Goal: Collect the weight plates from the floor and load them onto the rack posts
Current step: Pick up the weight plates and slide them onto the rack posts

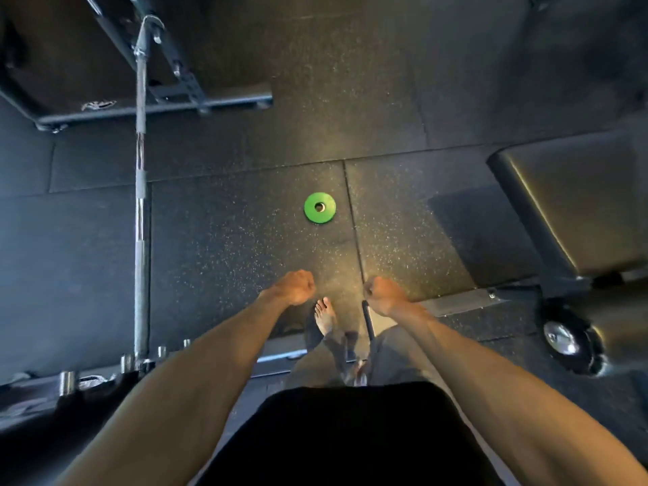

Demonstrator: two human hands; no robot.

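1. Left hand [298, 287]: curled into a fist, gripping nothing.
2. Right hand [382, 296]: fisted too, with nothing seen in its grip.
3. Green plate [319, 207]: flat on the floor [210, 240], ahead of both hands and well apart from them, untouched.
4. Barbell [140, 205]: well left of the left hand, with chrome posts [66, 380] at its near end.
5. Bench [578, 205]: off to the right of the right hand.

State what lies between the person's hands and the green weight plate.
Head view: only bare speckled floor mat separates the left hand and right hand from the green weight plate.
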